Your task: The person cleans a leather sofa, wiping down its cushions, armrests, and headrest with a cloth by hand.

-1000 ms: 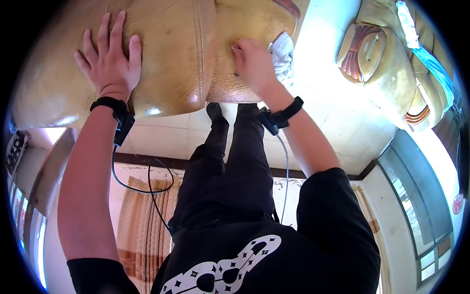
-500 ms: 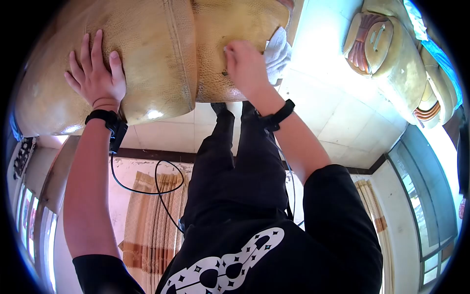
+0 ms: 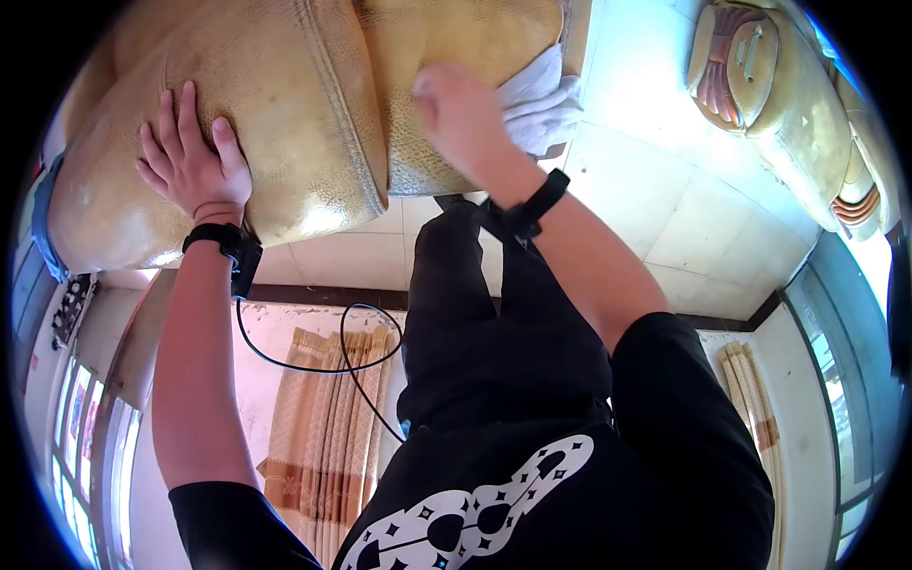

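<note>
My left hand (image 3: 198,166) lies flat with fingers spread on the tan leather sofa seat (image 3: 275,114). My right hand (image 3: 464,119) is curled closed over the neighbouring leather section, to the right of a stitched seam. Motion blurs its fingers, and whatever they may hold is hidden. Right beside this hand, a pale grey cloth (image 3: 541,104) drapes in folds over the sofa's right edge. Whether the cloth touches or is gripped by the hand I cannot tell. Each wrist wears a black band.
Another tan sofa with a brown pleated armrest (image 3: 736,71) stands at the right. A black cable (image 3: 347,366) hangs in a loop from the left wristband. Pale floor tiles (image 3: 655,190), patterned curtains (image 3: 328,418) and windows surround me.
My right hand has moved slightly left and up over the leather. The cloth shows spread differently at the edge. My left hand stays flat on the seat while the whole view has shifted.
</note>
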`<move>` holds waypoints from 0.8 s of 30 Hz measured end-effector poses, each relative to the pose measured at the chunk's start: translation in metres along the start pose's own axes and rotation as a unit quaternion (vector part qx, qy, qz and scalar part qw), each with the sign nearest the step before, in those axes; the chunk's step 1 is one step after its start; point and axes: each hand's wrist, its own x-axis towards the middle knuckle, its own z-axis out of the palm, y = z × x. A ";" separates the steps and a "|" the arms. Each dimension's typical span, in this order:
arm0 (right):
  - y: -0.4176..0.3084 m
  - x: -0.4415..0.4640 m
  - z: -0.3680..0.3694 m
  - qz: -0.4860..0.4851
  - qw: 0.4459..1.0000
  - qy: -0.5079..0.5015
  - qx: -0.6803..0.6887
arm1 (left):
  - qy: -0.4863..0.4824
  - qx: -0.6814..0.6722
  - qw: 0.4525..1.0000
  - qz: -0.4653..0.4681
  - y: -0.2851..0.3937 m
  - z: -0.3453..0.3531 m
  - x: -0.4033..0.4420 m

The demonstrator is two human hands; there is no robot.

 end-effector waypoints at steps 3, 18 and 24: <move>-0.014 -0.002 -0.004 -0.004 0.995 -0.096 0.021 | -0.001 0.002 1.000 -0.002 -0.003 -0.002 -0.001; -0.026 0.005 0.004 -0.046 0.990 -0.133 -0.018 | -0.003 -0.011 1.000 -0.015 -0.006 0.003 -0.001; -0.015 0.032 -0.007 -0.043 0.991 -0.122 -0.026 | 0.000 -0.027 0.999 -0.018 -0.008 0.004 -0.003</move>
